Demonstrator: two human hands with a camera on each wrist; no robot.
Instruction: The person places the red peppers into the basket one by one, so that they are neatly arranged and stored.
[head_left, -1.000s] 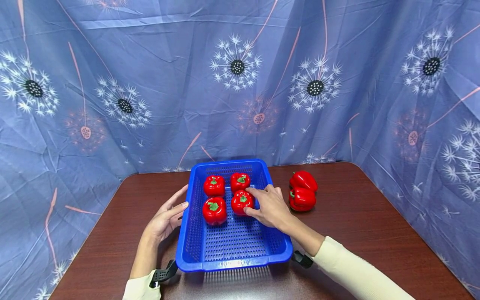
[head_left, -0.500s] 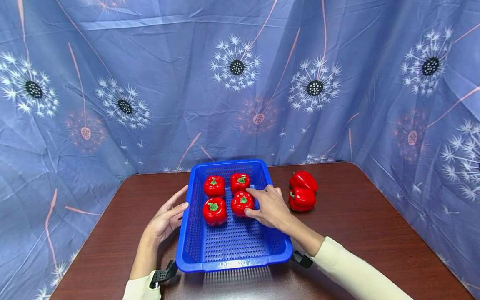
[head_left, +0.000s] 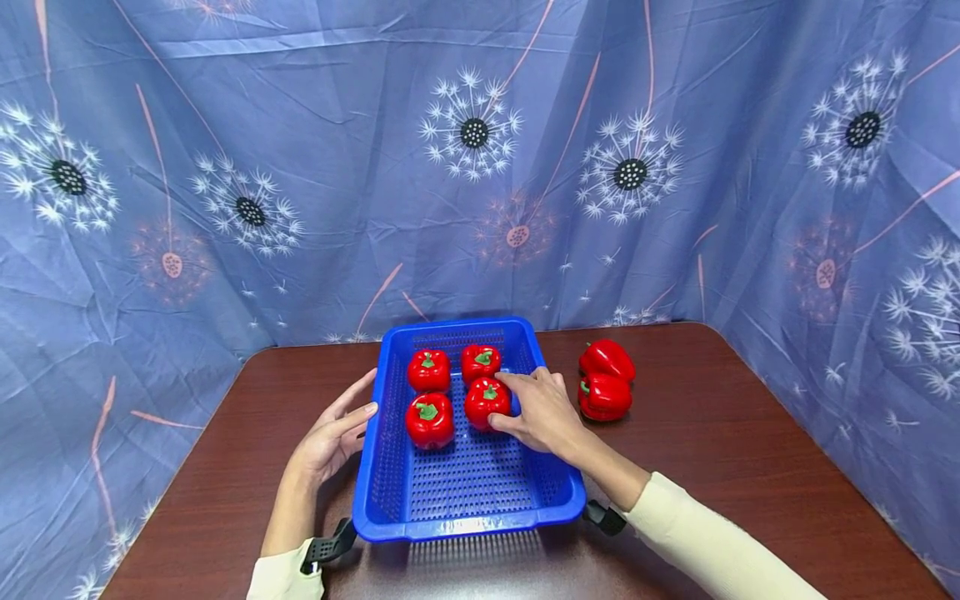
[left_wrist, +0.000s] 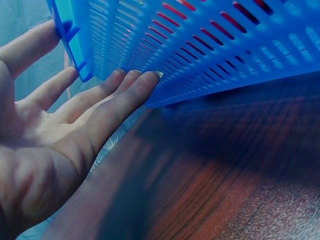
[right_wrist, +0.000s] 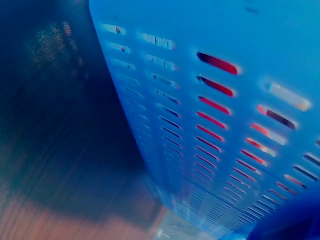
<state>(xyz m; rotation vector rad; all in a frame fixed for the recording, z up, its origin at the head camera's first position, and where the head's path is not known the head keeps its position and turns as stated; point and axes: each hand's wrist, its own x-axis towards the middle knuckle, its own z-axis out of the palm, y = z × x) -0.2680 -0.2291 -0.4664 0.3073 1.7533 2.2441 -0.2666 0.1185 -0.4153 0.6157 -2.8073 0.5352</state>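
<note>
A blue perforated plastic basket [head_left: 474,527] stands on the table with several red bell peppers inside, their green stems upward. Reaching over the basket's right rim, my right hand [head_left: 542,412] holds the front right bell pepper [head_left: 486,406] between thumb and fingers. Behind that pepper is another bell pepper [head_left: 480,364]; to the left are a back one [head_left: 429,372] and a front one [head_left: 430,423]. My left hand [head_left: 330,439], fingers extended, touches the outside of the left wall. In the left wrist view, its fingertips lie along the slotted wall [left_wrist: 200,50]. The right wrist view shows the basket wall [right_wrist: 175,110], with that hand hidden.
Two more red bell peppers lie on their sides right of the basket, one nearer [head_left: 604,397] and one behind it [head_left: 609,360]. The brown wooden table [head_left: 720,433] ends at a blue dandelion-print curtain [head_left: 360,167].
The pepper in my right hand has shifted slightly, a little rightward and away from me. Both hands and the basket stay nearly in place.
</note>
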